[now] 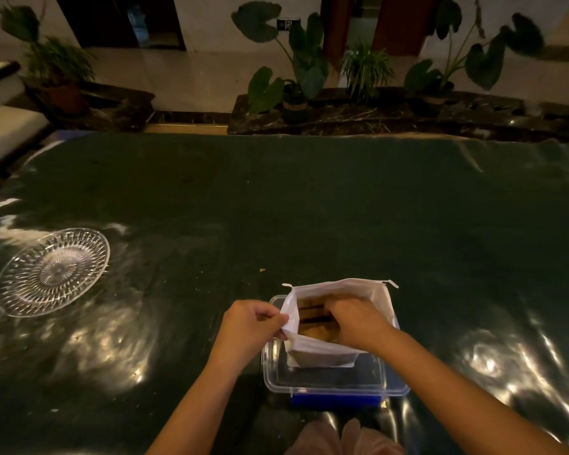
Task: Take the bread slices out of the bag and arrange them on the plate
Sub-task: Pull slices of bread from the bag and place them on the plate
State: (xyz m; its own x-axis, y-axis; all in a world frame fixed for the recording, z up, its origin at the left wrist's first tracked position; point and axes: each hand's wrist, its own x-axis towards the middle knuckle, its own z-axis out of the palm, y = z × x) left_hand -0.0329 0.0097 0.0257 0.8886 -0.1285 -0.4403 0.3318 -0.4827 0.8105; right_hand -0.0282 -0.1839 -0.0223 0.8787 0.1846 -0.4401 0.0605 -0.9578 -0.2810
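Bread slices (312, 311) half-hidden by right hand (355, 321), grip unclear; left hand (255, 323) fingers pinch bag (322, 351) rim.

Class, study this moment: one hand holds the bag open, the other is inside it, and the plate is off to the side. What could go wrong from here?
1. The bag stands in a clear plastic box; pulling bread up with the right hand could tip it if the left hand lets go.
2. The glass plate sits far to the left, so a slice may crumble or drop on the way.
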